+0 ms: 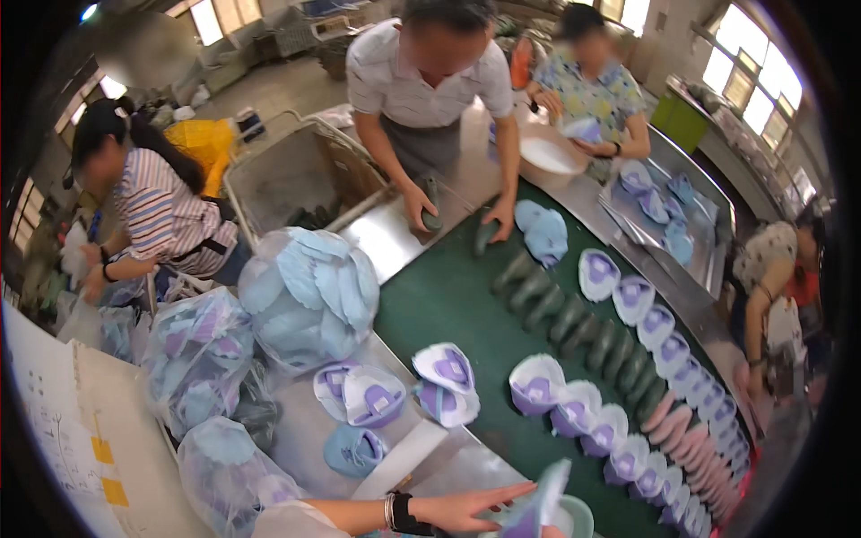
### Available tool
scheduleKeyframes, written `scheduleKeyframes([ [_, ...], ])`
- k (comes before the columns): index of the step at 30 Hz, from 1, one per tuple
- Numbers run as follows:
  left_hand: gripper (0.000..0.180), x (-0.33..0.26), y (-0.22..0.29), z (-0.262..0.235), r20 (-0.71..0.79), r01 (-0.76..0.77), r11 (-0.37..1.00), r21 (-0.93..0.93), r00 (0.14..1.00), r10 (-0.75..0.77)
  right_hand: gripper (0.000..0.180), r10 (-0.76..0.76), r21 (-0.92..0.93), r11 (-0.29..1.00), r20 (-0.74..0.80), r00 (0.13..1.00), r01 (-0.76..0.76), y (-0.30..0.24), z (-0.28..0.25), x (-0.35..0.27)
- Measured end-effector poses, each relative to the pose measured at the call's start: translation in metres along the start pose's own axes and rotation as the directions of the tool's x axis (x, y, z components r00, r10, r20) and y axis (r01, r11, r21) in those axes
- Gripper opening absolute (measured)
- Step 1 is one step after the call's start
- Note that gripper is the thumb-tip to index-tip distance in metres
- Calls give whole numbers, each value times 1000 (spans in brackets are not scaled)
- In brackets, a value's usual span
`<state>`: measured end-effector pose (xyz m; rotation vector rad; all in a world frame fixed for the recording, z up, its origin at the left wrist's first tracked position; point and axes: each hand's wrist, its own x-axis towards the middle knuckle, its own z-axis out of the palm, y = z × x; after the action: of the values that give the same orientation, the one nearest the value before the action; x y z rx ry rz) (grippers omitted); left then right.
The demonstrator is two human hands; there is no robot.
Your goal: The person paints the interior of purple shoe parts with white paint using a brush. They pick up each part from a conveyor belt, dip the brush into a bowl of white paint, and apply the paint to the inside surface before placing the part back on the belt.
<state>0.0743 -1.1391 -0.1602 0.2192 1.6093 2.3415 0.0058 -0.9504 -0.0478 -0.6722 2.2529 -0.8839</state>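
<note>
My left hand [466, 509] reaches in from the lower left with a dark wristband [405, 514] on the wrist. Its fingers are stretched out flat, and the tips touch a light blue and purple shoe upper piece [541, 498] that stands tilted at the bottom edge. A teal round rim [581, 516] shows just behind that piece. Only a sliver of what may be my right hand [548, 533] shows under the piece, so its grip is hidden. In front of me runs the green conveyor belt [448, 305].
The belt carries rows of white and purple uppers [587, 421], dark green insoles [574, 323] and pink insoles [686, 430]. Clear bags of light blue pieces [309, 296] stand at left. A person in a white shirt [421, 81] leans on the far end of the belt; others work at both sides.
</note>
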Motion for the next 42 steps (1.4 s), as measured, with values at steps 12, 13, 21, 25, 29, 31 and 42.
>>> scheduleKeyframes([
  [12,69,-86,-32,64,180,350,922,-167,930,-321,14,234,128,972,-522,820,-196,79,-9,-75],
  [13,65,-88,-30,68,280,405,906,-121,890,-361,14,19,-87,991,-647,763,-99,104,-9,-86],
  [21,71,-64,-46,63,401,613,786,82,701,-590,13,572,448,820,-611,547,-357,206,30,-127],
  [25,64,-34,-69,86,53,673,734,88,733,-678,16,531,408,847,-622,575,-341,237,60,-125],
  [29,59,-22,-96,102,-41,638,586,-500,658,-752,18,523,385,852,-581,624,-355,265,84,-115],
  [31,59,-21,-111,102,-91,607,587,-536,650,-755,19,526,410,850,-607,596,-331,263,84,-119],
  [42,63,4,-125,133,-4,633,624,-457,701,-713,20,484,637,768,-506,714,-69,216,18,-145],
])
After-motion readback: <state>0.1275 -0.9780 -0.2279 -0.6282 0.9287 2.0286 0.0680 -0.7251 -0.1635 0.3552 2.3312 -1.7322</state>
